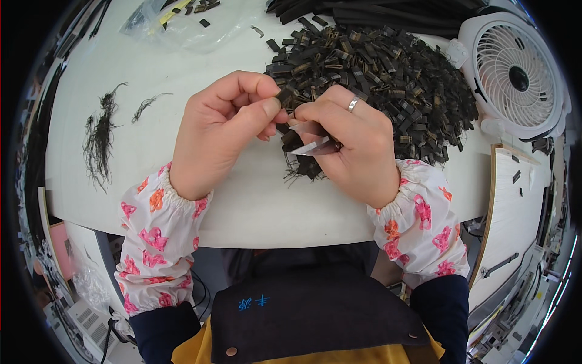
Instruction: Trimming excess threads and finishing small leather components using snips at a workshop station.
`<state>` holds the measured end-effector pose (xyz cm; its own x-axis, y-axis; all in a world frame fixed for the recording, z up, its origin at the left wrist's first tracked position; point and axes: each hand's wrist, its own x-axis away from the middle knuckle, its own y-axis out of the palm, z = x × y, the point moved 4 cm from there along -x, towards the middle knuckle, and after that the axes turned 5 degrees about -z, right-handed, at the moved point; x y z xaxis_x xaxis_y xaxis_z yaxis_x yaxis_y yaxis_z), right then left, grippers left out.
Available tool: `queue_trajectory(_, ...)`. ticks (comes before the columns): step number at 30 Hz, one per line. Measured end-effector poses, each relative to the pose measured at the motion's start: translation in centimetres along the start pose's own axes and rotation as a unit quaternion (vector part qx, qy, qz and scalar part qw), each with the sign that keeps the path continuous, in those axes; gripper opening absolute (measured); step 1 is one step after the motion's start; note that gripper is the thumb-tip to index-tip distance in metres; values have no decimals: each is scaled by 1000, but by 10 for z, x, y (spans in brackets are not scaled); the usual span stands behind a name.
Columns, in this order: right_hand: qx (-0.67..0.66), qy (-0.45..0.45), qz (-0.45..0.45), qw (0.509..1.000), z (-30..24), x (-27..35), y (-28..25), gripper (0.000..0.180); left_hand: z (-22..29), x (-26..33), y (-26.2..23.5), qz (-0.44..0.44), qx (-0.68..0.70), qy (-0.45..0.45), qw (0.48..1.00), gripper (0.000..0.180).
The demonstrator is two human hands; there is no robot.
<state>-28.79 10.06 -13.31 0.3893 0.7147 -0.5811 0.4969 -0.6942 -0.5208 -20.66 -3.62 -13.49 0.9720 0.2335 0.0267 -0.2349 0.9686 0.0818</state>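
Observation:
Between its thumb and forefinger, my left hand (221, 127) pinches a small black fabric loop (285, 95). My right hand (361, 145), with a ring on one finger, is closed around metal thread snips (313, 145). The blades point left out of its palm. Its thumb and forefinger come together beside the loop; whether they also grip a thread is too small to tell. Just beyond both hands lies a big heap of similar black loops (394, 85), some showing brownish faces. My right fingers hide part of it.
A white fan (518, 76) stands right of the heap on the white table (273, 212). Tangled black thread ends (102, 139) lie at left. At the back are a clear plastic bag (194, 30) and dark fabric strips (394, 18). The table's near edge runs below my hands.

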Motion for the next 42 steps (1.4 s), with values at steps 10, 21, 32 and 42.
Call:
queue_trajectory(10, 110, -74, -69, 989, 3, -1, -5, 20, -16, -8, 7, -21, 148, -52, 987, 7)
queue_trajectory(21, 258, -85, 52, 961, 4, -8, -14, 33, -17, -7, 10, 32, 97, -65, 993, 7)
queue_trajectory(32, 294, -85, 17, 952, -2, -8, -9, 33, -22, -7, 14, 24, 82, -66, 994, 8)
queue_trajectory(42, 132, 1, 0, 991, 7, -7, -16, 36, -24, -10, 10, 0, 78, -67, 995, 12)
